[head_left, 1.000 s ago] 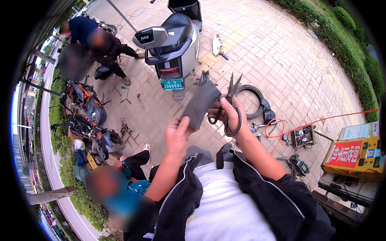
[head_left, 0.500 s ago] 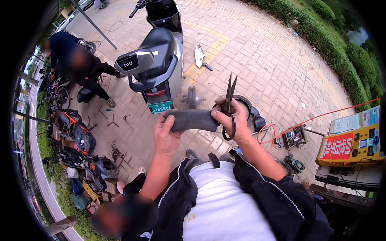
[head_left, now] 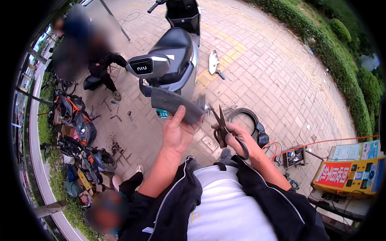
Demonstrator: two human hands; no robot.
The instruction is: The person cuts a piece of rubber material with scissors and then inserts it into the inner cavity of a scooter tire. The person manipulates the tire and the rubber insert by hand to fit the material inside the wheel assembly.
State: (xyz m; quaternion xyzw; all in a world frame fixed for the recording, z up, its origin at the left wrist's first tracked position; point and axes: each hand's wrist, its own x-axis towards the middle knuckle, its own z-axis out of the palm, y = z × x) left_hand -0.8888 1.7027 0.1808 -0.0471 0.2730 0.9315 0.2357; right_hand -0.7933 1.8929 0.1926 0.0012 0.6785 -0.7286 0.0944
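Note:
My left hand (head_left: 178, 130) grips a curved, flattened length of black rubber tube (head_left: 173, 105), thumb on its upper face and fingers underneath. The piece tilts down toward the right and hides part of the scooter's rear. To the right of it, apart from the rubber, my right hand (head_left: 237, 138) holds dark metal scissors (head_left: 222, 124). Their blades point up and slightly spread, with my fingers at the handle loops. Beyond my hands stands a grey and black electric scooter (head_left: 173, 48) with its rear toward me.
A black tyre (head_left: 255, 118) lies on the paving right of the scooter, near a white panel (head_left: 213, 62). A tool tray (head_left: 294, 156), an orange hose (head_left: 321, 143) and a yellow machine (head_left: 350, 176) are at right. Parked bikes (head_left: 76, 116) and other people (head_left: 102, 64) are at left.
The rubber piece has swung left and tilted, now held by my left hand alone. My right hand has let go of it and moved down and right with the scissors.

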